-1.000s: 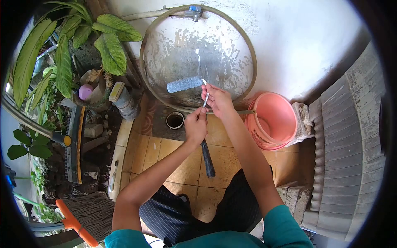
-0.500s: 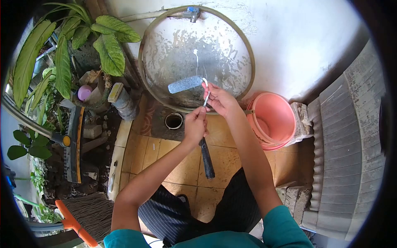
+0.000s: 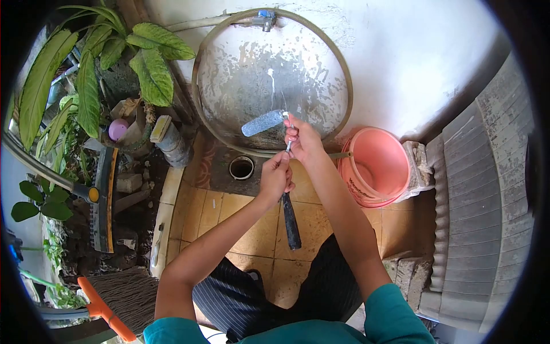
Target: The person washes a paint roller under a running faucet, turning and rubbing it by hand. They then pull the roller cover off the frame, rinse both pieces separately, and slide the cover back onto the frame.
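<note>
A paint roller with a speckled blue-grey sleeve is held out in front of me, its black handle pointing back toward my knees. My left hand is closed round its shaft, just above the handle. Higher up, near the sleeve's end, my right hand grips the metal rod with bent fingers. The roller's sleeve hangs in front of the wall, inside the loop of a hose. Below it to the left is a round drain hole in the floor.
Two stacked pink buckets stand at right, beside grey corrugated sheets. A tap sits on the wall at the top. Potted plants, a push broom and a mop line the left side.
The roller has shifted slightly right, its sleeve tilting more steeply. My right hand has moved slightly right and down along with it; my left hand still grips the shaft.
</note>
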`<state>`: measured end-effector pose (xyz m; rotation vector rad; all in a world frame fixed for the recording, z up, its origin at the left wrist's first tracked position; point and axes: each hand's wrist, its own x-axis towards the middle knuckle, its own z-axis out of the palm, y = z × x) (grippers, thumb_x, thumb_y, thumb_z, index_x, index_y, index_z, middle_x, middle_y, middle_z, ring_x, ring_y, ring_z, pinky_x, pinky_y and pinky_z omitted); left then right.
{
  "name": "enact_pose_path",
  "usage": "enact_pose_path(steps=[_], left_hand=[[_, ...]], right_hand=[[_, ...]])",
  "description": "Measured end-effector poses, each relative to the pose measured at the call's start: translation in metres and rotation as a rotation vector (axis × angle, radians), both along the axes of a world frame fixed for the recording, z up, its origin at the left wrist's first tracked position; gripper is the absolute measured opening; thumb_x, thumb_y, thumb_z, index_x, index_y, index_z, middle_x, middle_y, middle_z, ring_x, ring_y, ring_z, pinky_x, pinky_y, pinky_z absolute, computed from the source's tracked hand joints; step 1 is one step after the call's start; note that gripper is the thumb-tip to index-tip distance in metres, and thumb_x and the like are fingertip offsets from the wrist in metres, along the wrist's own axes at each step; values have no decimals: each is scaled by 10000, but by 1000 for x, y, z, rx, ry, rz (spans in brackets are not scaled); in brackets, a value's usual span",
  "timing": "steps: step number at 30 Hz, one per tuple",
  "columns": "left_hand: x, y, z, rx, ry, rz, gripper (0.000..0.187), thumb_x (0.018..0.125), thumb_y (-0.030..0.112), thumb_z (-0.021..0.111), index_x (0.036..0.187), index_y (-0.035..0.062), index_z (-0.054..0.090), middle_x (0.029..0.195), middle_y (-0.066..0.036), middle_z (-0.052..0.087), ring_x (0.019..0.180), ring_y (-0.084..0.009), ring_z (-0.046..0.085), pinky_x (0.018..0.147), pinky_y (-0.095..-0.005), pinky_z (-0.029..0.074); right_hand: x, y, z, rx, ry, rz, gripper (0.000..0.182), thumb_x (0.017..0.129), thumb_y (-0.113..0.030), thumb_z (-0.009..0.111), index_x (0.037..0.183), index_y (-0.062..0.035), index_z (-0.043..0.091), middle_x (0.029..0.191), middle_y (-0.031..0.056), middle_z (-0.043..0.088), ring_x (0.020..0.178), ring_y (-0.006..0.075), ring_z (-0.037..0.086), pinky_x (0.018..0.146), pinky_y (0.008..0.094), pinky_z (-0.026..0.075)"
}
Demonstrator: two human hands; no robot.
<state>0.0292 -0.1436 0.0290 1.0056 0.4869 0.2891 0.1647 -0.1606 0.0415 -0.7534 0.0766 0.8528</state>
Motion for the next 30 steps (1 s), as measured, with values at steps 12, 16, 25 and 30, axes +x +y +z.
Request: enact_pose_path(steps=[12,16,25,30], left_hand=[[13,19,-29,541,175,184,383,1012,345,336,908,43,549,617,-4,472,502,-84,449,467,-264,405],[11,10,-26,644,207,261,410,1002,322,319,990,-7,565,870,-227,625,804,-409,602,719,-459,431],[10,7,-26,852,89,349,471,1015,353,312,925,-43,551,665,-131,563,607,-134,494,590,-331,423],[13,11,-30,813,2,417,390,1004,296,338,879,-12,543,627,-200,509,530,-313,473,540,-424,387]], right_hand=[[-38,9,10,19,-117,-41,134,870,-76,638,980,-3,623,830,85,630,598,102,507,520,232,409],[-51,10,13,-46,-163,-127,176,857,-109,663,967,12,597,817,61,589,558,92,450,483,234,354],[-42,2,26,-57,-94,16,169,848,-149,684,927,-18,611,776,35,565,528,82,426,464,242,336],[-50,3,27,-73,-220,36,210,868,-188,670,968,-11,621,840,50,607,593,93,490,525,232,416]])
